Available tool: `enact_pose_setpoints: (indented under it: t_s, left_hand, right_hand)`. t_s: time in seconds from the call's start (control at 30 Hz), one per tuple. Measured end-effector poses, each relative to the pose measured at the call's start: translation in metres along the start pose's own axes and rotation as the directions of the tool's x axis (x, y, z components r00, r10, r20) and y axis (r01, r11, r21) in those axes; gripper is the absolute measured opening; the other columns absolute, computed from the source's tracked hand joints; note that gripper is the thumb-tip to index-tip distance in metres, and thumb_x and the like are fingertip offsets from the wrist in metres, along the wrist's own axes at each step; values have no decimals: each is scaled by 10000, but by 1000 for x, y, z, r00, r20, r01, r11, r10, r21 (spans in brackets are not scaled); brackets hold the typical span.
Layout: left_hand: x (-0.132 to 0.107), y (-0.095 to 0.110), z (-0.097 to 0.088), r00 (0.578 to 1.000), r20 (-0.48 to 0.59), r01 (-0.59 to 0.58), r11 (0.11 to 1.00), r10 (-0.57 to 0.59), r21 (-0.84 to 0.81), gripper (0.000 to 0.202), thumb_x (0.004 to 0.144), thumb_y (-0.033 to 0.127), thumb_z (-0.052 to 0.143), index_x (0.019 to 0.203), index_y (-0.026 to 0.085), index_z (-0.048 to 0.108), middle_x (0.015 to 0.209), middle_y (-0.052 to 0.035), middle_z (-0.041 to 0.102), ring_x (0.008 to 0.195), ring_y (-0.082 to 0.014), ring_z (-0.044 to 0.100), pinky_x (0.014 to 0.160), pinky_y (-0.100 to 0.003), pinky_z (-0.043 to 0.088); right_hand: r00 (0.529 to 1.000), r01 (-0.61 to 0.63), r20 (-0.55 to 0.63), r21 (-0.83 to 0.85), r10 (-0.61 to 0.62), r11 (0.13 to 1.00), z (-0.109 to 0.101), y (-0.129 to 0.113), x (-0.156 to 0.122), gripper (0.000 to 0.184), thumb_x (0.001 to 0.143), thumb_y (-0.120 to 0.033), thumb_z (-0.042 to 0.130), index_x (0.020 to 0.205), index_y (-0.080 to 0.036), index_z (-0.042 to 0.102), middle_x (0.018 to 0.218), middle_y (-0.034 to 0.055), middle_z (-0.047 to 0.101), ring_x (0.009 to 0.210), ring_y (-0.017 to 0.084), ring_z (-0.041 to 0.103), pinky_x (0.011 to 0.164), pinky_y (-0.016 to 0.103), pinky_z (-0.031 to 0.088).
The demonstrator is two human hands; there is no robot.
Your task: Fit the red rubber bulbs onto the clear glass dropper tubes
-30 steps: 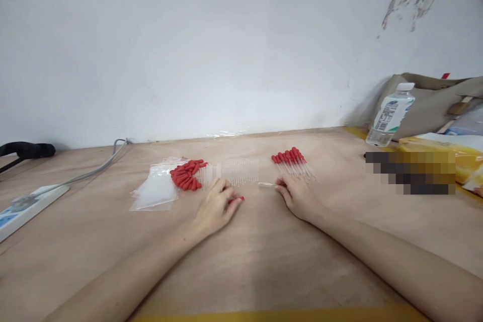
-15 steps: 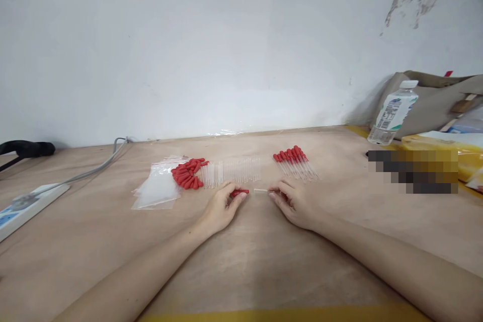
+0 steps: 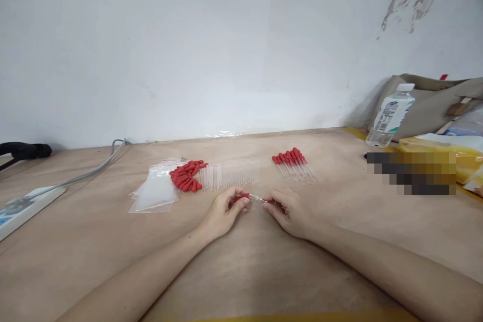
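Tube row: clear tubes (image 3: 230, 173) side by side on the table (image 3: 211, 271), too glassy and tightly packed to count.
Left hand (image 3: 222, 215): pinching one red bulb (image 3: 242, 197) just nearer the viewer than the tube row; fingers hide most of the bulb.
Right hand (image 3: 293, 214): gripping one thin tube (image 3: 256, 197), nearer than the row's right end; its far part is covered by the fingers.
Joint: tube end at the bulb's mouth; whether it is inside is too small to tell.
Bulb pile (image 3: 184, 177): touching or almost touching the row's left end; overlapping, number unclear.
Red-topped droppers (image 3: 290, 157): right of the row, at least six; overlap blurs the count.
Clear bags (image 3: 154, 193): left of the row, at least two, stacked.
Bottle (image 3: 390, 119): one, far right of the row.
Pixelated patch (image 3: 415, 176): right of the row, masking a dark thing.
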State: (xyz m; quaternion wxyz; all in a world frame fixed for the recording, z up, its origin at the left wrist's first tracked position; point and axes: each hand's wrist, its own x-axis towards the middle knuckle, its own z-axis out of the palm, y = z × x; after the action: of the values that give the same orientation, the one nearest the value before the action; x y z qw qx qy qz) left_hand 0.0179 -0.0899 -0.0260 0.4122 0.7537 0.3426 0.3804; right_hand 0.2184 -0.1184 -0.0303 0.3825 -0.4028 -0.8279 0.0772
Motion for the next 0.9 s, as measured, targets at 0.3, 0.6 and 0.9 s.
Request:
enact_pose_setpoints:
  t_s: [0.3, 0.6, 0.9]
  left_hand:
    - [-2, -2, 0, 995, 23, 101, 995, -101, 4, 246, 789, 357, 538, 862, 134, 612, 654, -21, 593, 563, -100, 541, 551, -233, 479]
    - [-3, 0, 1, 987, 21, 159, 986, -160, 41, 233, 767, 349, 560, 813, 133, 636, 614, -11, 587, 532, -96, 540, 536, -222, 471]
    - [-3, -2, -4, 995, 1, 98, 979, -100, 177, 266, 752, 373, 587, 934, 187, 639, 843, -39, 665, 728, -156, 604, 679, -274, 483]
  right_hand:
    - [990, 43, 135, 17, -45, 999, -7, 11, 6, 191, 875, -234, 413, 864, -211, 603, 736, -9, 616, 655, 114, 523, 692, 267, 360]
    - [980, 185, 129, -317, -151, 930, -7, 11, 8, 233, 868, -186, 391, 858, -203, 623, 757, 24, 620, 605, 119, 467, 659, 290, 280]
    - [995, 96, 42, -141, -91, 985, -6, 16, 6, 142, 863, -215, 409, 888, -160, 538, 836, 48, 584, 757, 144, 512, 690, 265, 374]
